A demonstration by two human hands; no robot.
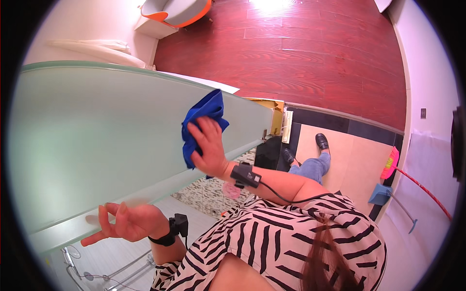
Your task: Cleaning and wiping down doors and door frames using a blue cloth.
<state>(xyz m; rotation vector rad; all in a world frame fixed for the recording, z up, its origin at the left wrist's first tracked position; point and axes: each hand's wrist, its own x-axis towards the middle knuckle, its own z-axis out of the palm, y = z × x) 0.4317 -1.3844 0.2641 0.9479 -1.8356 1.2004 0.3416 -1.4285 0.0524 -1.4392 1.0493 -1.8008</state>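
Note:
A blue cloth (203, 109) lies bunched against a frosted glass panel (109, 127). My right hand (209, 147) holds it there, palm toward the glass and fingers spread over the fabric. Part of the cloth is covered by the hand. Lower on the left, my left hand (125, 222) is beside the panel's near edge, its fingers partly bent and apart, with nothing in it. Whether it touches the glass, I cannot tell. Each wrist wears a black strapped device, and a cable runs from it.
A pink broom (390, 163) and a blue dustpan (379, 194) stand by the right wall. Metal rails (127, 269) are at the lower left. A doorway sill separates pale tiles from the reddish wood floor (284, 54). An orange-edged chair (178, 12) stands beyond the glass.

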